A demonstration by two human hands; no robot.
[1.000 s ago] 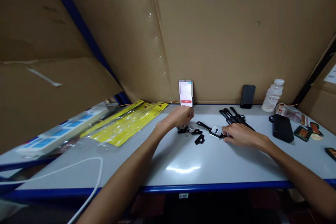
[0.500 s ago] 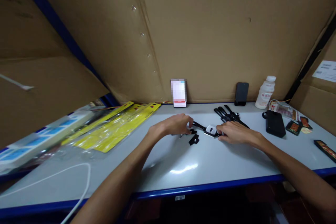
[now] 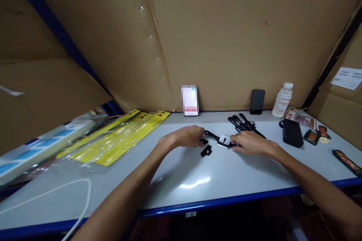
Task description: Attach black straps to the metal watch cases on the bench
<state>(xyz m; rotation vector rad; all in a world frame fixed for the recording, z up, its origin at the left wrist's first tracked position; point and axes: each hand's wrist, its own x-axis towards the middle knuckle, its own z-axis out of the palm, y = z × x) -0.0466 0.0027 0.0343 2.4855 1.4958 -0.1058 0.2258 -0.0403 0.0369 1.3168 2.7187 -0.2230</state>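
A black spokeshave lies on the table with a silvery blade at its middle. My right hand is closed around its right-hand end. Beside the other handle, my left hand reaches down with curled fingers at a small black cap, partly hidden by the fingertips. A second black cap, with a hole in it, lies just in front. Behind my right hand rest several more black spokeshaves, side by side and partly covered by that hand.
Yellow blister packs and a white box with blue patches lie left, near a white cable. A lit phone, dark phone and bottle stand at the back. A black case and snack packets lie right.
The whole view has shifted slightly. My left hand has drawn a little left from the spokeshave's handle, its fingers still at the black cap. My right hand keeps its hold.
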